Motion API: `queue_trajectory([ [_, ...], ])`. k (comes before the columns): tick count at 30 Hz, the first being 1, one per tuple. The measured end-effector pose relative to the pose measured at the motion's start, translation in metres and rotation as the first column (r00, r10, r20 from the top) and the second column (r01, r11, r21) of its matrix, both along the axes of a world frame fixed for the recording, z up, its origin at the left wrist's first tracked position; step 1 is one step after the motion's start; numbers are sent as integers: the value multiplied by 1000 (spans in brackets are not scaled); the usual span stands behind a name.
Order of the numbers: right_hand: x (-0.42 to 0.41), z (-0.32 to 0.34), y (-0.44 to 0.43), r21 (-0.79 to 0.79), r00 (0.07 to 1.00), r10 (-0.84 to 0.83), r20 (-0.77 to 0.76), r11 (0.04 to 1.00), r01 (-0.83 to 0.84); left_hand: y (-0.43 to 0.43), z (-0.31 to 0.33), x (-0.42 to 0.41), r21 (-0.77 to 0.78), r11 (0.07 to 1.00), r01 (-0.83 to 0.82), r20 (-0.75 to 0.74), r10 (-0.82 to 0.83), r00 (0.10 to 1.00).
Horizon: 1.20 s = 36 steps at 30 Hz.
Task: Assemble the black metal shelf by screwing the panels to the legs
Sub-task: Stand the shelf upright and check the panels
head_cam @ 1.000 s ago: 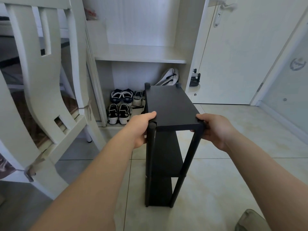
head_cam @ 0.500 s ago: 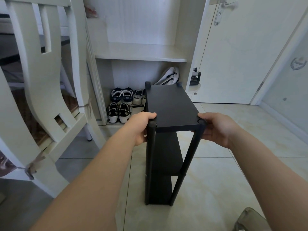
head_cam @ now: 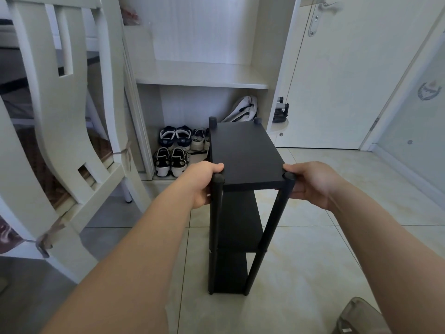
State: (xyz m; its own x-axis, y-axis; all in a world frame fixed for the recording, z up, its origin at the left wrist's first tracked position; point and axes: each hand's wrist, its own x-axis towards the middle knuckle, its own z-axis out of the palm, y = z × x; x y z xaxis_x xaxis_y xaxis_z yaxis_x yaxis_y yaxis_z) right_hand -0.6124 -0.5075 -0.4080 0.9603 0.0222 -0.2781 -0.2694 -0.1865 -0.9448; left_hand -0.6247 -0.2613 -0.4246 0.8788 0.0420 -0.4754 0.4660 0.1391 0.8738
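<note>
The black metal shelf (head_cam: 245, 153) stands upright on the tiled floor, with a top panel, two lower panels and round black legs at its corners. My left hand (head_cam: 201, 183) grips the near left corner, thumb on the top panel, fingers curled around the leg (head_cam: 216, 225). My right hand (head_cam: 310, 183) grips the near right corner, thumb on top beside the leg cap, fingers wrapped under the panel by the right leg (head_cam: 269, 237). The two far leg tops stick up above the panel.
A white chair (head_cam: 60, 131) stands close on the left. Behind the shelf is a white cabinet niche (head_cam: 202, 75) with several sandals (head_cam: 171, 160) and a bag on its floor. A white door (head_cam: 337, 80) is at the right. A shoe (head_cam: 361, 317) shows at the bottom right.
The shelf and both hands have shifted slightly nearer and lower in view; the grips are the same.
</note>
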Motion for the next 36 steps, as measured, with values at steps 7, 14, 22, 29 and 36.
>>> queue_trajectory([
  [7, -3, -10, -3, 75, 998, -54, 19, 996, 53, -1, -1, -2, -11, 1000, -7, 20, 7, 1000],
  [14, -3, -7, -5, 47, 1000, -20, -20, 999, 21, 3, 3, -5, 30, 999, -18, 55, 16, 998],
  [22, -3, -10, -3, -28, 999, -37, -5, 999, 37, 2, 0, -7, 56, 998, -35, 20, 34, 999],
  [29, -3, -14, -5, -5, 999, -33, -27, 999, 33, 2, -2, -6, 71, 997, -17, 27, 15, 1000],
  [36, -4, -16, -9, -18, 999, -20, -44, 1000, 19, 1, -2, -5, 79, 997, -15, 29, 13, 999],
])
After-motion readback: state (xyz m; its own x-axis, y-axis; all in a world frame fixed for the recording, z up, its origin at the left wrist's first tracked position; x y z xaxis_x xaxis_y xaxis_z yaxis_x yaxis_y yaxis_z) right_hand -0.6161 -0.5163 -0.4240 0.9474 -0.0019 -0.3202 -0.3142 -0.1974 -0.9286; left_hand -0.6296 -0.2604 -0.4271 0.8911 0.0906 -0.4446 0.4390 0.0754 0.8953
